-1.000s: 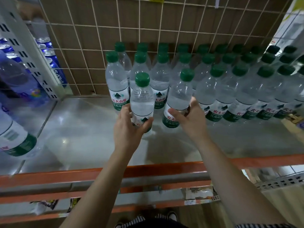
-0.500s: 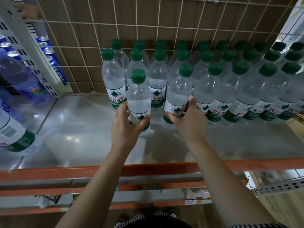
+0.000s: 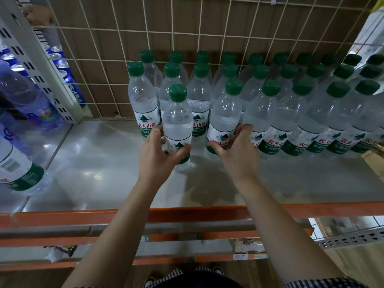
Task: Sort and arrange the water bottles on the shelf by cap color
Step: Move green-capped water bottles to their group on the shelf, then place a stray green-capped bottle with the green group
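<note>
Several clear water bottles with green caps stand in rows at the back of the grey shelf [image 3: 104, 163], against a wire grid. My left hand [image 3: 160, 154] grips the lower part of one green-capped bottle [image 3: 177, 119] that stands a little in front of the rows. My right hand [image 3: 236, 150] holds the base of a second green-capped bottle [image 3: 225, 115] at the left end of the front row, with thumb and fingers curled round its label.
An orange shelf rail [image 3: 62, 218] runs along the front edge. A white perforated upright [image 3: 41, 65] divides off the left bay, where blue cans [image 3: 62, 67] and a large green-labelled bottle [image 3: 16, 165] sit. The wire grid back panel [image 3: 187, 28] closes the rear.
Both hands stay on their bottles. The left-hand bottle has edged closer to the rows, and the fingers of my right hand have curled tighter round the second bottle.
</note>
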`<state>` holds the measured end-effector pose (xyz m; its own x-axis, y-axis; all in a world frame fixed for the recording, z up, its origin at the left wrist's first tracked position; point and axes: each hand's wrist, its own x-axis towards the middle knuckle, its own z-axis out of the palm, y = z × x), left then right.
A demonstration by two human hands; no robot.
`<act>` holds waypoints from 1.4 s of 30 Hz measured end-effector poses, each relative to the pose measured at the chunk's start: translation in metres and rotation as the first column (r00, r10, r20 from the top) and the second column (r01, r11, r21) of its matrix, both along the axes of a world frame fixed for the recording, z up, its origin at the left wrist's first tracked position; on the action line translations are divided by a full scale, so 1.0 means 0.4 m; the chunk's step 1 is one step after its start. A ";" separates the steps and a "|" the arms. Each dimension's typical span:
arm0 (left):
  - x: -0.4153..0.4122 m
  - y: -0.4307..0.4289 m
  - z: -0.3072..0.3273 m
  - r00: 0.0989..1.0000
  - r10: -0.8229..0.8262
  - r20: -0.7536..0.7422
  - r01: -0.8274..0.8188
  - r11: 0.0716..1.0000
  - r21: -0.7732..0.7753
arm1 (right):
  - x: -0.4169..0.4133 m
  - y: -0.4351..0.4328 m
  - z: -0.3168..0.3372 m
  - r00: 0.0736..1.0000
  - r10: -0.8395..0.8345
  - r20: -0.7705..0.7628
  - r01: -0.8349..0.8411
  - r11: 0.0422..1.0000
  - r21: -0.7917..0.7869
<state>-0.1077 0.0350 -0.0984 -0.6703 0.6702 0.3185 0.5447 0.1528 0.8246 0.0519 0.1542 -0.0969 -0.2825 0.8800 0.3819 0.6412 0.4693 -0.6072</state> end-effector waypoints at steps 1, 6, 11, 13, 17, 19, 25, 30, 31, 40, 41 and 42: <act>0.000 0.007 0.002 1.000 -0.003 -0.009 0.003 1.000 -0.002 | 0.009 0.002 -0.004 0.999 0.034 0.010 -0.034 0.999 -0.001; 0.021 0.061 0.009 1.000 -0.004 0.026 0.004 1.000 -0.003 | 0.081 -0.015 -0.042 0.946 0.270 0.180 -0.285 0.956 0.065; 0.051 0.105 0.005 0.998 0.023 0.063 -0.024 1.000 0.008 | 0.138 -0.015 -0.081 0.882 0.327 0.340 -0.326 0.943 -0.061; 0.055 0.114 0.004 0.998 0.034 0.055 -0.034 0.999 0.006 | 0.145 -0.016 -0.086 0.858 0.346 0.379 -0.347 0.935 -0.068; 0.062 0.117 -0.003 1.000 0.021 0.010 -0.021 1.000 0.020 | 0.141 -0.018 -0.084 0.852 0.335 0.403 -0.347 0.937 -0.046; 0.066 0.117 -0.006 1.000 -0.005 -0.030 0.006 1.000 0.025 | 0.139 -0.018 -0.083 0.852 0.340 0.398 -0.355 0.934 -0.038; 0.081 0.121 -0.015 0.997 0.004 -0.073 -0.002 1.000 0.023 | 0.135 -0.020 -0.081 0.851 0.400 0.340 -0.397 0.914 -0.082; 0.094 0.129 -0.020 0.998 -0.004 -0.063 0.005 1.000 0.025 | 0.120 -0.021 -0.074 0.849 0.458 0.265 -0.448 0.888 -0.099; 0.096 0.130 -0.020 0.998 -0.005 -0.069 0.007 1.000 0.028 | 0.113 -0.023 -0.072 0.845 0.468 0.260 -0.457 0.883 -0.106; 0.017 -0.031 -0.004 0.990 -0.041 -0.135 0.022 0.990 -0.138 | -0.014 -0.077 -0.062 0.784 0.602 0.154 -0.595 0.799 -0.094; -0.005 -0.077 -0.007 0.984 0.024 -0.174 -0.050 0.987 -0.150 | -0.044 -0.092 -0.059 0.774 0.620 0.131 -0.613 0.785 -0.092; -0.030 -0.125 -0.010 0.974 0.092 -0.207 -0.126 0.980 -0.156 | -0.077 -0.109 -0.056 0.762 0.638 0.109 -0.633 0.770 -0.082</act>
<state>-0.1199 -0.0150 -0.1024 -0.6773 0.6515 0.3418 0.6667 0.3471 0.6595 0.0212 0.1105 -0.1191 -0.8243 0.4948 0.2753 0.2746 0.7745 -0.5698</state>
